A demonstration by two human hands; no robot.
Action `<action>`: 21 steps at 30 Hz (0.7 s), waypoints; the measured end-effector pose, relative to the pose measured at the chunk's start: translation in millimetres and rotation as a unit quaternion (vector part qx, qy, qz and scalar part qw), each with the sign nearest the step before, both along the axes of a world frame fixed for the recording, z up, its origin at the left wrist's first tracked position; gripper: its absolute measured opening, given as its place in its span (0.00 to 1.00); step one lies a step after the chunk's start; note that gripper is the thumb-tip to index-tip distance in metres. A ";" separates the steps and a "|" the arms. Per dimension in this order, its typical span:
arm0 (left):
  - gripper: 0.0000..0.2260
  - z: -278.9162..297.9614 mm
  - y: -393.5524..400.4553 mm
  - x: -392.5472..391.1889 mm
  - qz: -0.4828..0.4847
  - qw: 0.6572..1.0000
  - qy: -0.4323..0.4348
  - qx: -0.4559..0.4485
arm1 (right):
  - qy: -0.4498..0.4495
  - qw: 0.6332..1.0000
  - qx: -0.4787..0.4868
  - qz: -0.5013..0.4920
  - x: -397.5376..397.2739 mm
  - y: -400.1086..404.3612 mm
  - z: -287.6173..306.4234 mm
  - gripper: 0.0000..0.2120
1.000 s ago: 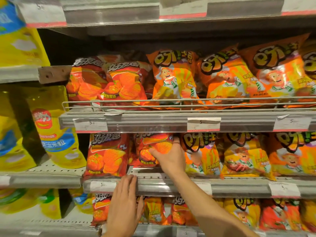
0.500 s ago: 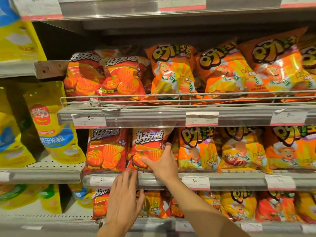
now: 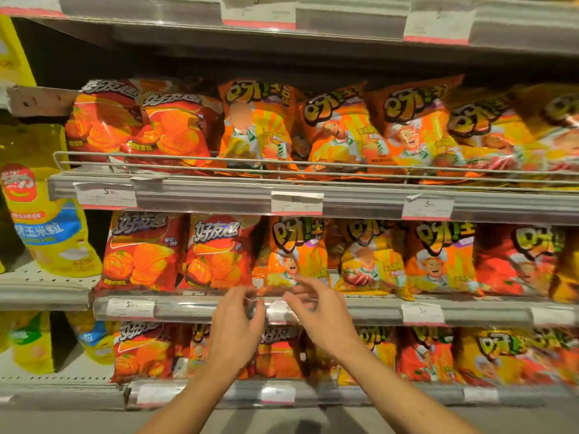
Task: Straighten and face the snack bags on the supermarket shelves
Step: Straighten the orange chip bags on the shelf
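Two red chip bags (image 3: 142, 250) (image 3: 219, 252) stand upright and face forward at the left of the middle shelf (image 3: 360, 310). To their right stand several orange bags with a cartoon chef (image 3: 297, 255). My left hand (image 3: 236, 327) and my right hand (image 3: 322, 311) hover side by side in front of the middle shelf's edge, below the second red bag and the first orange bag. Both hands have loosely curled fingers, blurred by motion, and hold nothing. Neither touches a bag.
The upper shelf (image 3: 219, 195) carries red and orange bags behind a wire rail (image 3: 188, 158). A lower shelf (image 3: 344, 394) holds more red and orange bags. Yellow corn snack bags (image 3: 50, 227) fill the unit to the left. Price tags (image 3: 296, 202) line the shelf edges.
My right hand has let go of the second red bag, which now stands upright, and drawn back to the shelf edge. My left hand rose beside it. The camera moved closer.
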State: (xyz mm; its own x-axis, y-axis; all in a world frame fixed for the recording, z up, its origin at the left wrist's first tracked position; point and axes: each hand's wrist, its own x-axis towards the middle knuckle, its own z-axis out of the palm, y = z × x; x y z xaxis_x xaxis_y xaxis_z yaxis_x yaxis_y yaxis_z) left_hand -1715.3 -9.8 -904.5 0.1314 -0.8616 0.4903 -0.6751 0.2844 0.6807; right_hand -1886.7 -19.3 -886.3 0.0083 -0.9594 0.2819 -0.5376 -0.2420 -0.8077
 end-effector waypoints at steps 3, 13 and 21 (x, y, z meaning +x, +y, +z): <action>0.08 4.5 4.6 -39.0 -0.039 0.999 0.031 0.005 | -0.043 0.997 0.006 -0.064 -62.1 11.1 -0.9 0.15; 0.17 11.4 -3.3 -175.0 -0.101 0.994 0.018 0.026 | 0.009 0.965 -0.013 -0.261 -236.9 33.1 -21.5 0.22; 0.34 23.0 -46.0 -220.3 -0.043 0.989 0.115 0.084 | 0.063 0.969 -0.022 -0.239 -283.5 1.5 5.7 0.46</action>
